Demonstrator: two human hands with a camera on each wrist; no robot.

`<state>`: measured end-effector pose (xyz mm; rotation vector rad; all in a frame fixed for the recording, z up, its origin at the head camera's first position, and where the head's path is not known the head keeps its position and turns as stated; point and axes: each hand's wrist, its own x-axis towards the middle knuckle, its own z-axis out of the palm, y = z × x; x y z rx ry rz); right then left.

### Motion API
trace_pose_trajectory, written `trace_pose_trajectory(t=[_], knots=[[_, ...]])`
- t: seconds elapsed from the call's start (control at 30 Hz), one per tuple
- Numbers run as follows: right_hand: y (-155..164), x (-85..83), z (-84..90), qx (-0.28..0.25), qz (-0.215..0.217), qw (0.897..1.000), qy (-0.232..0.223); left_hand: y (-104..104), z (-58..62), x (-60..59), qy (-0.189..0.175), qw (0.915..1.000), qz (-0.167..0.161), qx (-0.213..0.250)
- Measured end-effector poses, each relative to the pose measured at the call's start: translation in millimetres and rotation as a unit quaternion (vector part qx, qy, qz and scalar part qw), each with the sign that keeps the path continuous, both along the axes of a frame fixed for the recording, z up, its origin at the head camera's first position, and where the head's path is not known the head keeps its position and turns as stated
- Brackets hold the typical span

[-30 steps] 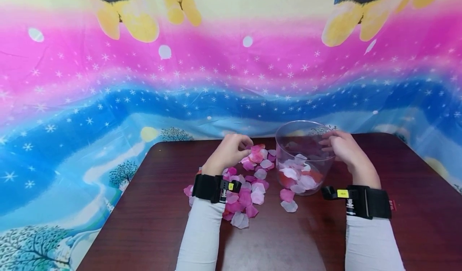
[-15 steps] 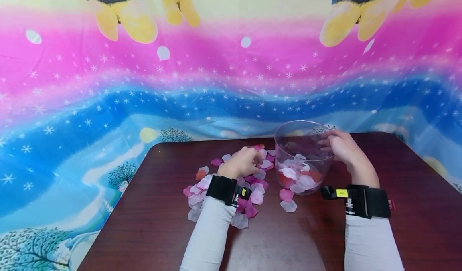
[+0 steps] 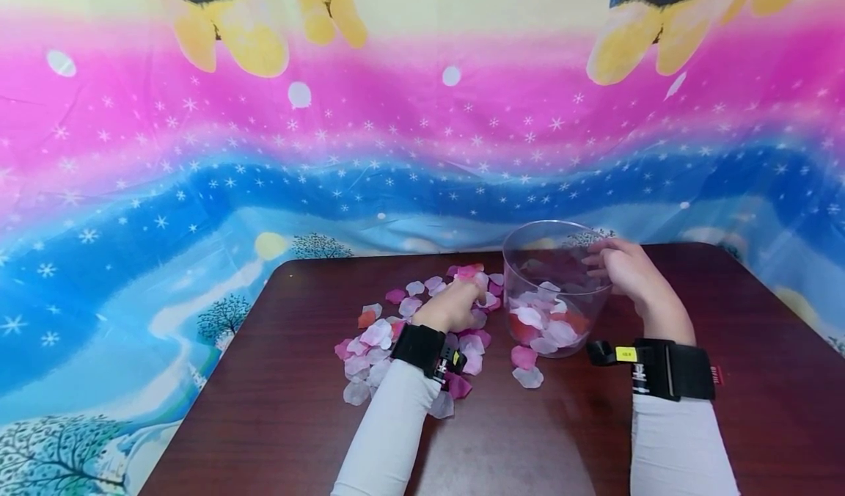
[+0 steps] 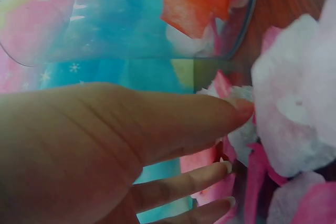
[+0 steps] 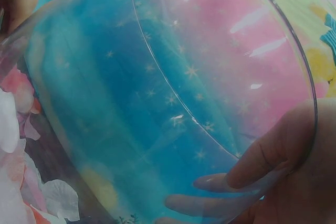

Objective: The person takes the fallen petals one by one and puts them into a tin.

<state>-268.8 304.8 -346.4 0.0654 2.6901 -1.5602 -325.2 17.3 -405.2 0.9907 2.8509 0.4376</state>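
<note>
A clear plastic bucket (image 3: 521, 290) stands upright on the table, with pink, white and red petals (image 3: 544, 327) lying in its bottom. My right hand (image 3: 637, 279) holds it at the right side; in the right wrist view the fingers (image 5: 205, 203) show through the clear wall. To the bucket's left, my left hand (image 3: 455, 305) reaches down into a loose heap of artificial petals (image 3: 379, 334). Its thumb (image 4: 184, 116) is extended against the petals in the left wrist view, the other fingers spread apart below. Whether a petal lies between them is hidden.
Two petals (image 3: 526, 367) lie just in front of the bucket. The dark wood table (image 3: 277, 408) ends at a printed cloth backdrop (image 3: 422, 151) close behind the bucket. Both wrists wear black straps (image 3: 673, 370) with small cameras.
My left hand has come down and toward me from the heap's far edge, ending a little to the right among the petals. The right hand and the bucket have stayed in place.
</note>
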Motion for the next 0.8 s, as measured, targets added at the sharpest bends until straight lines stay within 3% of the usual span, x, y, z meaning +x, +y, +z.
trace_pose_trajectory(t=[0.17, 0.53, 0.8], knots=[[1.1, -0.4, -0.8, 0.0, 0.0, 1.0, 0.002, 0.4, -3.7, -1.3, 0.015, 0.9997, 0.004, -0.019], [0.9, -0.3, -1.3, 0.0, 0.0, 1.0, 0.002, 1.6, -8.4, -4.1, 0.021, 0.9996, 0.016, 0.013], [0.6, -1.3, -0.7, -0.003, 0.0, 1.0, 0.004, -7.4, 1.9, -5.1, 0.028, 0.9978, 0.012, 0.059]])
